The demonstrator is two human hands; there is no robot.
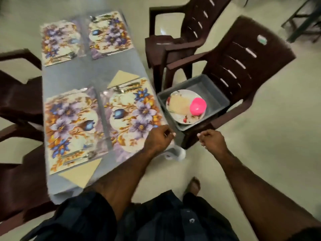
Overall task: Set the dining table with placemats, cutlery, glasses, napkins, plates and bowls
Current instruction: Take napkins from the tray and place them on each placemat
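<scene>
Dark checked clothing (156, 221) fills the bottom of the view, with one bare foot (192, 186) on the pale, smooth floor (260, 136) beyond it. Both forearms reach forward. Left hand (159, 136) hangs over the near right corner of the worktop (86, 73), fingers curled in; whether it pinches anything I cannot tell. Right hand (212, 139) is clenched over the floor, just short of the bin, and holds nothing that shows.

A grey-blue cloth covers the long rectangular worktop. On it lie four floral placemats, flat and glossy, printed in purple, blue and orange: near left (71, 129), near right (133, 113), far left (60, 41), far right (109, 33). Each carries metal cutlery along one edge, blurred; the set on the near right mat (126, 88) shows best. Two cream napkins lie folded to triangles, one (123, 78) above the near right mat, one (81, 173) below the near left mat.

Two dark brown moulded plastic chairs with slotted backs stand right of the worktop. The nearer chair (243, 58) bears a grey rectangular plastic bin (217, 96) on its seat; in it lies a round patterned plate (180, 105) with a bright pink bowl (198, 106) on top. The farther chair (182, 32) stands behind it. More brown chairs (19, 101) line the left side
</scene>
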